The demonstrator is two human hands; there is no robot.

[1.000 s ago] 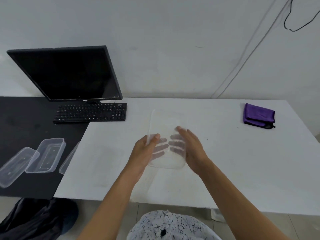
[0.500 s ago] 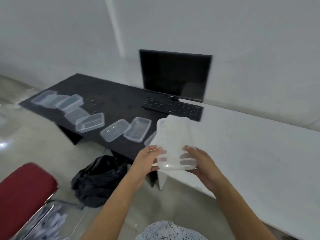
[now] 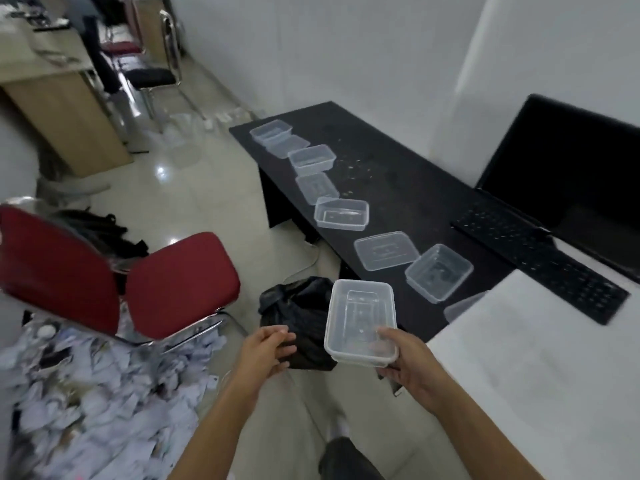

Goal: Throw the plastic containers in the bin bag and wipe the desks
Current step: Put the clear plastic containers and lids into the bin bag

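My right hand (image 3: 410, 367) grips a clear plastic container (image 3: 360, 320) by its near end, holding it above the floor beside the black bin bag (image 3: 301, 323). My left hand (image 3: 265, 351) hovers at the bag's near edge with curled fingers; whether it touches the bag is unclear. Several more clear containers and lids lie in a row along the black desk (image 3: 398, 188), among them a tub (image 3: 341, 213), a lid (image 3: 385, 250) and another tub (image 3: 438, 271). The white desk (image 3: 540, 375) lies to my right.
A red chair (image 3: 180, 282) stands left of the bag, with a heap of crumpled paper (image 3: 86, 393) on the floor under it. A keyboard (image 3: 543, 265) and a monitor (image 3: 571, 174) sit where the two desks meet. More chairs and a wooden desk (image 3: 62, 109) stand farther back.
My view has swung left from the white desk toward the floor and bin bag. My left hand has let go of the container, which my right hand alone now holds over the bag.
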